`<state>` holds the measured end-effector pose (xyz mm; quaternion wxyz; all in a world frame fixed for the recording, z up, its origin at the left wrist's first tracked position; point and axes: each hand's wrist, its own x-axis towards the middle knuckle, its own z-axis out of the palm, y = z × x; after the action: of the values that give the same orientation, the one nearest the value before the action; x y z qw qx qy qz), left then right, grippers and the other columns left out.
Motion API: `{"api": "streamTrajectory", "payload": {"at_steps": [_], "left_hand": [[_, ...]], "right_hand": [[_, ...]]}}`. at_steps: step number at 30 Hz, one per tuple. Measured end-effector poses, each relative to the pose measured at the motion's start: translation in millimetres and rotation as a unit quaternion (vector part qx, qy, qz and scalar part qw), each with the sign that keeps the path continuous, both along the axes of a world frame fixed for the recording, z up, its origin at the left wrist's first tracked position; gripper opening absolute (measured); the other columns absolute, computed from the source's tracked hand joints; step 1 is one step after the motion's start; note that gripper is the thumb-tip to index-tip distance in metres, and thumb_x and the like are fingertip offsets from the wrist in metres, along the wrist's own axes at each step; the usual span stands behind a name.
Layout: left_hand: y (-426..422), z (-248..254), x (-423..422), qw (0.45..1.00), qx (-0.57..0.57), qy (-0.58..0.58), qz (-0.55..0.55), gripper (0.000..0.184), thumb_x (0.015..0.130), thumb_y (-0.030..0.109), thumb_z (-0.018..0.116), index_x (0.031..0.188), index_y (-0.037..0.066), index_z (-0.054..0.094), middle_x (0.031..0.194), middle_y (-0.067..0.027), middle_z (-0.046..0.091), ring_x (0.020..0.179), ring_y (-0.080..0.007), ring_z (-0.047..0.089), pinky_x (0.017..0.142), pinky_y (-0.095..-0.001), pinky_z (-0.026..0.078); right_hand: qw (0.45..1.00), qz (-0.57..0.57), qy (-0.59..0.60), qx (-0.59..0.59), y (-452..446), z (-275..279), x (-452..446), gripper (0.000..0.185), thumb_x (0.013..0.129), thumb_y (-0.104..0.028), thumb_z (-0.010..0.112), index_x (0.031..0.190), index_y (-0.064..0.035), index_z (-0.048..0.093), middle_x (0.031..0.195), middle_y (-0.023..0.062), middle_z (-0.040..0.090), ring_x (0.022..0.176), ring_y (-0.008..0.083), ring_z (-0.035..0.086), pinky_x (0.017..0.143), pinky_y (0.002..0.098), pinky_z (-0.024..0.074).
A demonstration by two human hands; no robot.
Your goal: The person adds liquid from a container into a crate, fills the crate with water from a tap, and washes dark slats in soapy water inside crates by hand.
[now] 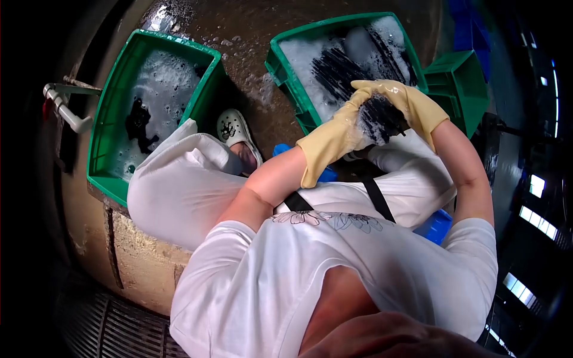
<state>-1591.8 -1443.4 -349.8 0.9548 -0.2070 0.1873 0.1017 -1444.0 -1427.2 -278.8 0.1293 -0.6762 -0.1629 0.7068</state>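
Observation:
Both my hands wear wet cream rubber gloves. Held between them is a dark ribbed piece [382, 119], streaked with white foam, over the near edge of a green tub [292, 95]. My left hand [346, 122] grips its left side, and my right hand [415, 104] curls over its top and right side. Some fingertips are hidden behind the piece and the gloves. Inside that tub, more dark ribbed material [334, 71] lies in white suds.
At the left, another green tub [104, 125] holds suds and a dark item [139, 122]. A white pipe [68, 113] stands beside it. A smaller green bin [462, 83] and blue crates [471, 33] are at the right. The floor [239, 65] is wet and foamy.

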Motion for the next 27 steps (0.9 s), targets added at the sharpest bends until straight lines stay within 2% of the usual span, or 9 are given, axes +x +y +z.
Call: {"api": "streamTrajectory", "payload": {"at_steps": [3,7,12,16,18,20,22,24,27], "left_hand": [[-9.1,15.5,-15.6,0.998,0.041,-0.028,0.041,0.038,0.097,0.036,0.066,0.123,0.008,0.068,0.119,-0.0151,0.072,0.108,-0.0343,0.071,0.094,-0.0541,0.059],[4.2,1.9,-25.3,0.972,0.204,0.064,0.093,0.026,0.092,0.020,0.070,0.114,0.004,0.072,0.111,-0.0122,0.074,0.101,-0.0271,0.071,0.091,-0.0435,0.057],[69.3,6.3,-78.1,0.897,0.319,0.134,0.274,0.020,0.089,0.014,0.072,0.106,0.003,0.076,0.104,-0.0079,0.075,0.097,-0.0186,0.069,0.091,-0.0311,0.052],[121.3,1.6,-158.0,0.855,0.267,0.319,0.309,0.019,0.091,0.007,0.067,0.108,0.004,0.075,0.107,-0.0059,0.076,0.103,-0.0153,0.069,0.096,-0.0288,0.051],[130.5,-30.5,-199.6,0.730,0.414,0.389,0.380,0.024,0.091,0.003,0.067,0.113,0.005,0.074,0.111,-0.0052,0.075,0.103,-0.0162,0.069,0.098,-0.0285,0.051],[160.3,-53.6,-243.7,0.766,0.274,0.386,0.435,0.021,0.089,0.008,0.073,0.109,0.002,0.076,0.107,-0.0047,0.075,0.096,-0.0131,0.068,0.091,-0.0240,0.051],[174.0,-60.7,-285.0,0.702,0.273,0.449,0.480,0.032,0.087,0.008,0.075,0.117,0.000,0.070,0.115,-0.0083,0.072,0.102,-0.0182,0.067,0.094,-0.0263,0.051],[182.5,-67.9,-296.3,0.575,0.261,0.548,0.548,0.057,0.083,0.007,0.079,0.134,-0.006,0.059,0.132,-0.0154,0.065,0.115,-0.0284,0.065,0.100,-0.0309,0.051],[195.1,-51.8,-262.6,0.479,0.288,0.705,0.437,0.067,0.082,0.015,0.081,0.141,-0.003,0.054,0.133,-0.0230,0.062,0.117,-0.0342,0.064,0.102,-0.0383,0.051]], "right_hand": [[0.893,0.312,-0.113,0.305,-26.6,9.5,20.1,0.053,0.105,-0.024,0.045,0.152,0.0020,0.048,0.154,0.0129,0.053,0.145,0.0195,0.047,0.121,0.0334,0.0340],[0.977,-0.081,-0.115,0.163,-14.0,33.9,-48.6,0.047,0.105,-0.027,0.059,0.146,-0.0039,0.056,0.138,0.0092,0.064,0.131,0.0177,0.059,0.114,0.0323,0.0420],[0.967,-0.015,0.005,0.253,76.1,-11.0,-73.4,0.044,0.099,-0.022,0.068,0.139,-0.0054,0.062,0.133,0.0073,0.068,0.124,0.0160,0.062,0.111,0.0309,0.0445],[0.586,0.461,-0.025,0.666,170.4,-64.7,-114.8,0.056,0.100,-0.026,0.064,0.149,-0.0026,0.053,0.153,0.0143,0.053,0.142,0.0234,0.050,0.120,0.0353,0.0340],[0.637,0.433,0.135,0.624,207.8,-95.1,-168.5,0.058,0.101,-0.031,0.060,0.152,-0.0028,0.050,0.155,0.0165,0.051,0.144,0.0245,0.048,0.122,0.0349,0.0315],[0.678,0.421,0.103,0.593,232.3,-130.3,-222.8,0.067,0.095,-0.039,0.067,0.150,-0.0033,0.052,0.153,0.0175,0.053,0.143,0.0253,0.049,0.120,0.0357,0.0353],[0.911,0.195,0.178,0.317,205.1,-81.7,-294.4,0.079,0.086,-0.048,0.077,0.147,-0.0018,0.055,0.149,0.0181,0.056,0.140,0.0267,0.052,0.116,0.0375,0.0402],[0.854,0.308,-0.162,0.386,192.1,-55.6,-319.6,0.076,0.089,-0.050,0.075,0.145,-0.0022,0.056,0.145,0.0197,0.059,0.138,0.0298,0.054,0.114,0.0397,0.0416],[0.765,0.179,-0.264,0.559,177.3,-96.9,-285.8,0.067,0.091,-0.052,0.072,0.139,-0.0064,0.060,0.147,0.0230,0.056,0.136,0.0372,0.053,0.115,0.0424,0.0417]]}}
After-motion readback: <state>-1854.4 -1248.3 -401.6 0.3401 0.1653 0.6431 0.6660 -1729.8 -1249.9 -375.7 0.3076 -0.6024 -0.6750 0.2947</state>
